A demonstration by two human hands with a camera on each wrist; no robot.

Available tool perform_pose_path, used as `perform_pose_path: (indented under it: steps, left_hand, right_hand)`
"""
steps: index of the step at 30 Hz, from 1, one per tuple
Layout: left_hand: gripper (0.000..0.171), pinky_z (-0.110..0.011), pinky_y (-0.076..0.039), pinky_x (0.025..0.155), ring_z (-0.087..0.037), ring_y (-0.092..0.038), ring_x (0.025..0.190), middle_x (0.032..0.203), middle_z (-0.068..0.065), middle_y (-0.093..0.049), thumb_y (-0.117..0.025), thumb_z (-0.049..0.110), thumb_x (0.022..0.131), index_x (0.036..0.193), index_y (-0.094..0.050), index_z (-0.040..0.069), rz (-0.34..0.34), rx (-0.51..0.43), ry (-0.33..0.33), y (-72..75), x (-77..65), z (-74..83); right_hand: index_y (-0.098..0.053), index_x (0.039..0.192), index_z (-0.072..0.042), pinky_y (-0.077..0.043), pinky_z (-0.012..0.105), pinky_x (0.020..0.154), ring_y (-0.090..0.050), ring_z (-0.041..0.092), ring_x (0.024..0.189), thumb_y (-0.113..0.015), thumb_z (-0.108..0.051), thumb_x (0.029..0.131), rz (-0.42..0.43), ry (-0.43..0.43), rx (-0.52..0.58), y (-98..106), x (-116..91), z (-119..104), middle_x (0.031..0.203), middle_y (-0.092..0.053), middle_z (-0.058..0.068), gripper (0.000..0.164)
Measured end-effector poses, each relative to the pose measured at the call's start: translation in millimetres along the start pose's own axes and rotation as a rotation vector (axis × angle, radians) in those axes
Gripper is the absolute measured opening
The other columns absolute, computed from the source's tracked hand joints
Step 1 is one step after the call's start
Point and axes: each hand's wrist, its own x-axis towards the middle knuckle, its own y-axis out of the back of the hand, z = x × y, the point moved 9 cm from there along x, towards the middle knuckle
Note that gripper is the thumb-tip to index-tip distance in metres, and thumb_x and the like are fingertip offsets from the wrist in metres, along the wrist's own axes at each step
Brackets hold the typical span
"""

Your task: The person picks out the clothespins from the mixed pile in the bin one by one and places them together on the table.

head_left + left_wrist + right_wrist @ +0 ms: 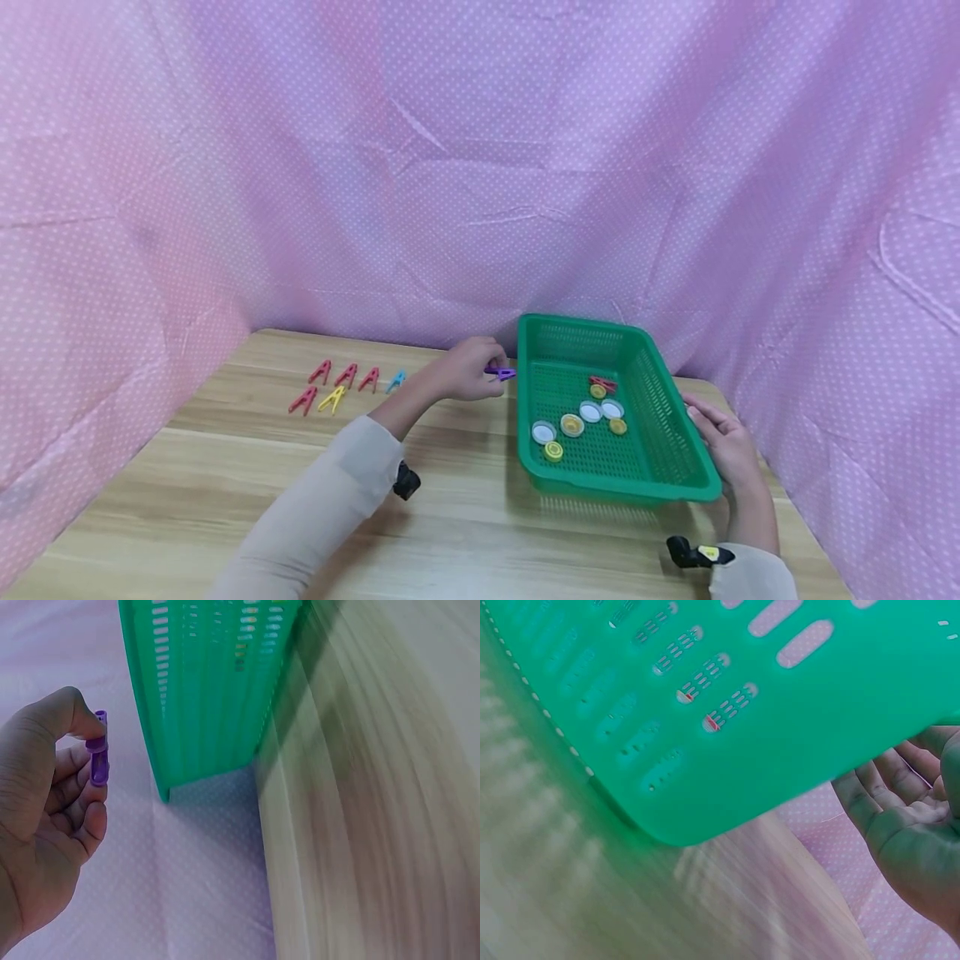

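Note:
My left hand (474, 369) pinches a purple clothespin (502, 373) between thumb and fingers, just outside the left rim of a green plastic basket (527, 408). In the left wrist view the purple clothespin (99, 750) is seen end on, the other fingers curled below it. At the basket's right side, my right hand (726, 446) holds the rim; its fingertips are partly hidden by the green wall in the right wrist view. Inside the basket lie a red clothespin (602, 383) and several round caps, white (590, 412) and yellow (553, 451).
Left of my left arm, two rows of clothespins lie on the wooden table (450, 517): several red ones (303, 401), a yellow one (332, 400) and a blue one (396, 382). Pink dotted cloth (480, 208) hangs behind the table and along both sides.

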Motion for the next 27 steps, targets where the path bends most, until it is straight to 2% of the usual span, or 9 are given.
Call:
perform_pose_path:
  steps: [8, 14, 21, 27]
  left_hand:
    - [0.018, -0.031, -0.050, 0.079, -0.013, -0.056, 0.085, 0.092, 0.003, -0.063, -0.070, 0.020, 0.084, 0.099, -0.070, 0.009, 0.005, -0.031, 0.098, 9.0, -37.3, -31.0]
    - [0.017, -0.035, -0.053, 0.079, -0.017, -0.061, 0.086, 0.092, 0.000, -0.064, -0.071, 0.017, 0.083, 0.097, -0.069, 0.008, 0.052, -0.039, 0.152, 21.3, -64.2, -52.8]
    - [0.022, -0.037, -0.052, 0.075, -0.019, -0.060, 0.081, 0.091, -0.004, -0.066, -0.073, 0.015, 0.082, 0.101, -0.069, 0.004, 0.070, -0.016, 0.282, 32.4, -105.1, -88.9]
    - [0.020, -0.037, -0.050, 0.073, -0.017, -0.057, 0.078, 0.088, -0.005, -0.065, -0.074, 0.013, 0.081, 0.098, -0.070, 0.003, 0.079, 0.034, 0.333, 39.4, -136.5, -111.7]
  right_hand:
    - [-0.072, 0.131, -0.023, -0.056, 0.018, 0.070, -0.068, 0.000, 0.087, -0.066, -0.027, 0.102, -0.010, 0.030, -0.007, -3.2, -1.8, -1.7, 0.106, -0.073, -0.021, 0.030]
    - [-0.072, 0.131, -0.024, -0.055, 0.018, 0.067, -0.068, 0.000, 0.083, -0.066, -0.028, 0.101, 0.000, 0.027, -0.013, -1.2, -2.5, -3.3, 0.106, -0.073, -0.022, 0.031]
    - [-0.071, 0.133, -0.023, -0.056, 0.019, 0.067, -0.069, 0.001, 0.083, -0.066, -0.026, 0.102, -0.016, 0.025, 0.001, -2.3, -2.1, -3.4, 0.107, -0.072, -0.022, 0.032]
    - [-0.072, 0.131, -0.025, -0.055, 0.019, 0.067, -0.068, 0.000, 0.083, -0.066, -0.026, 0.102, -0.018, 0.009, 0.010, -1.7, -0.5, -0.1, 0.105, -0.073, -0.021, 0.030]
